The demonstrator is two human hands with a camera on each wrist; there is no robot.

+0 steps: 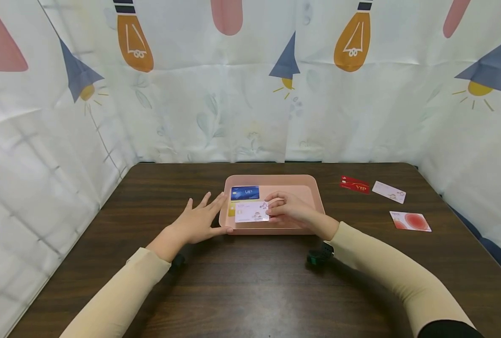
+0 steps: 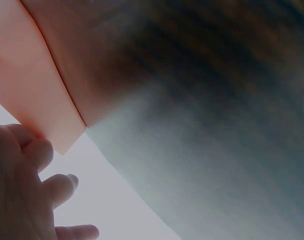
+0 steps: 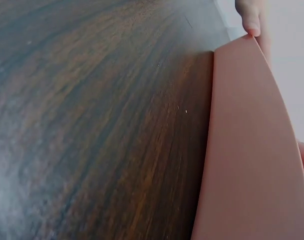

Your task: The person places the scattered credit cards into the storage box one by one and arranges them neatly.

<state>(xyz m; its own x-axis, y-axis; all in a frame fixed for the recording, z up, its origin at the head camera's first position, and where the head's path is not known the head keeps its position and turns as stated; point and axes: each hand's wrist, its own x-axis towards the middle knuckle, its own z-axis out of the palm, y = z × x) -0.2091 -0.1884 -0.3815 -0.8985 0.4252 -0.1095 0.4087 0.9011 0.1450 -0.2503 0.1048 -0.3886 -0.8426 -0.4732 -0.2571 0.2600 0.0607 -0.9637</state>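
A pink tray (image 1: 294, 231) lies on the dark wooden table. At its left side, my left hand (image 1: 201, 220) has its fingers spread, the thumb and fingertips right at the rim. My right hand (image 1: 292, 207) reaches over the tray and pinches the right edge of a white VIP card (image 1: 250, 213). That card overlaps a yellow card (image 1: 231, 209), most of which is hidden beneath it. Just behind them in the tray is a blue VIP card (image 1: 245, 193). In the right wrist view the tray's outer wall (image 3: 256, 130) hides most of the right hand.
On the table to the right of the tray lie a red VIP card (image 1: 354, 184), a white card (image 1: 389, 192) and a white card with a red circle (image 1: 411, 221). A patterned curtain (image 1: 250, 112) hangs behind the table and along its sides.
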